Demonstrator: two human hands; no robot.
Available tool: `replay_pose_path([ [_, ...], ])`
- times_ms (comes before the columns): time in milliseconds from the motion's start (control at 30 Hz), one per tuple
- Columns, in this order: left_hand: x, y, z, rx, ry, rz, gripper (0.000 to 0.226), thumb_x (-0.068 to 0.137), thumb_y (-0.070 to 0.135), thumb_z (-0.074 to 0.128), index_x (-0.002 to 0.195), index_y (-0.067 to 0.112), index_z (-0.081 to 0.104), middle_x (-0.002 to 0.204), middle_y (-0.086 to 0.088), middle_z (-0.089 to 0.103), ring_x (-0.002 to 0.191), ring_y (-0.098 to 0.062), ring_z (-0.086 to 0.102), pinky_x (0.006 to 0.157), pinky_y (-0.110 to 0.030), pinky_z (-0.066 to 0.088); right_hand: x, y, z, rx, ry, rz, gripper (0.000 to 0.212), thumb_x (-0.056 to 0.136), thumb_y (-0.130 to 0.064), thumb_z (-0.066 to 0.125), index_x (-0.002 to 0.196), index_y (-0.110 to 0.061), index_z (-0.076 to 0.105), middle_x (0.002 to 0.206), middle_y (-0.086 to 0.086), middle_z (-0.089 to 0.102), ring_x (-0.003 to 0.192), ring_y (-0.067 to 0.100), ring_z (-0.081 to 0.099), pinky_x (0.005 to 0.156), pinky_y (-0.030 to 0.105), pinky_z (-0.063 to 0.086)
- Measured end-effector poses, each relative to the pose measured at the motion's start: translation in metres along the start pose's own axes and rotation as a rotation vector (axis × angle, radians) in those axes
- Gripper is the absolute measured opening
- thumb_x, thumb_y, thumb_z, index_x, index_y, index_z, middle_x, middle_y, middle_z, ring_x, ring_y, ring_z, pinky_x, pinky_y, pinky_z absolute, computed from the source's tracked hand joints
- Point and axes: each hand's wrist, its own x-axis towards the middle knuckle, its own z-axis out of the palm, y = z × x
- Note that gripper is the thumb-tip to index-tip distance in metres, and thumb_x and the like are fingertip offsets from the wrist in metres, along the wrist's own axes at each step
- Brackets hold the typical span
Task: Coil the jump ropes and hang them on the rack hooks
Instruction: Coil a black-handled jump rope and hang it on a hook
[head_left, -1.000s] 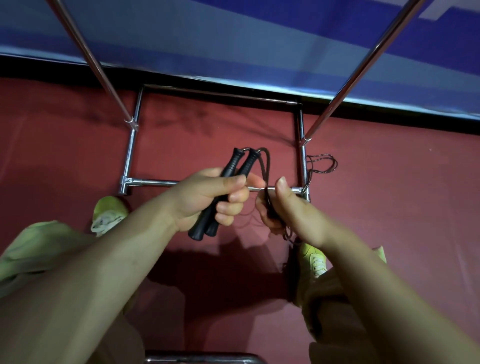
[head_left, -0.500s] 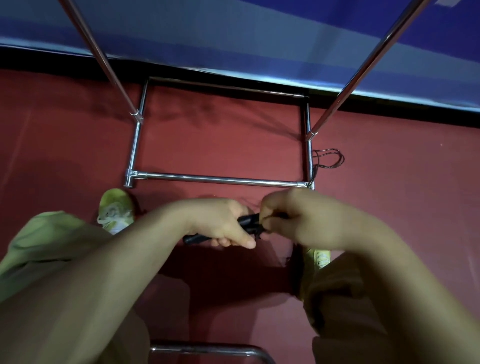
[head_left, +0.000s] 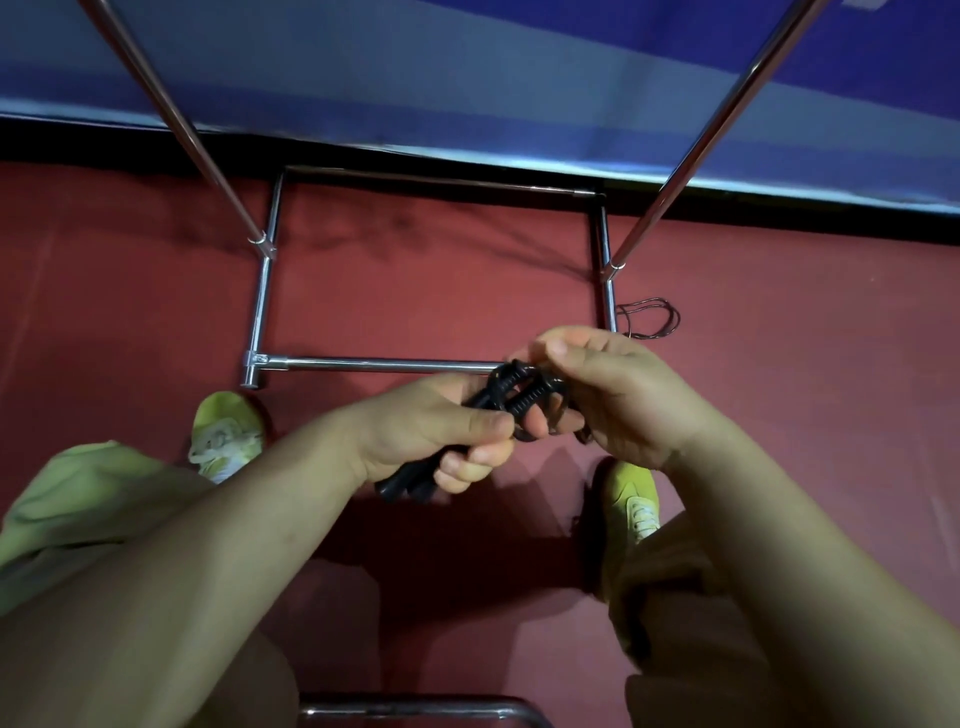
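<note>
The left hand (head_left: 441, 426) grips two black ribbed plastic handles (head_left: 498, 400); the right hand (head_left: 613, 395) pinches thin black cord there, best wound snug.

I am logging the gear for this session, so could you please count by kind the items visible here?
Black rope handles, gripped side by side in the left hand, their upper ends at the right hand: 2
Loose rope on the floor beside the rack base: 1
Chrome rack: 1
Green shoes: 2
Total: 6
</note>
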Motion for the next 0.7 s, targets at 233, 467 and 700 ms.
replay_pose_path([
  [233,0.001,0.003,-0.001,0.047,0.138,-0.004,0.068,0.06,0.042,0.085,0.102,0.013,0.04,0.058,0.003,0.049,0.042,-0.004,0.036,0.039,-0.015,0.03,-0.009,0.001,-0.013,-0.255,0.009,-0.108,0.022,0.083,-0.025,0.063,0.1,-0.03,0.076,0.062,-0.008,0.063,0.053,0.004,0.045,0.049,0.023,0.032],
  [467,-0.001,0.012,-0.001,-0.014,0.211,0.06,0.085,0.043,0.05,0.091,0.1,0.011,0.04,0.055,0.002,0.05,0.039,-0.004,0.037,0.037,-0.015,0.032,-0.007,0.013,-0.001,-0.337,0.191,-0.128,0.011,0.077,-0.022,0.065,0.067,-0.019,0.067,0.05,-0.002,0.051,0.044,0.009,0.037,0.043,0.02,0.029],
  [700,0.001,0.017,0.005,0.255,0.383,0.033,0.029,0.09,0.026,0.057,0.065,0.035,0.069,0.056,0.005,0.048,0.044,-0.007,0.033,0.042,-0.021,0.022,-0.005,0.006,0.001,-0.074,0.176,0.071,0.069,0.061,-0.08,0.057,0.075,-0.012,0.061,0.062,0.014,0.059,0.047,0.014,0.041,0.042,0.022,0.022],
])
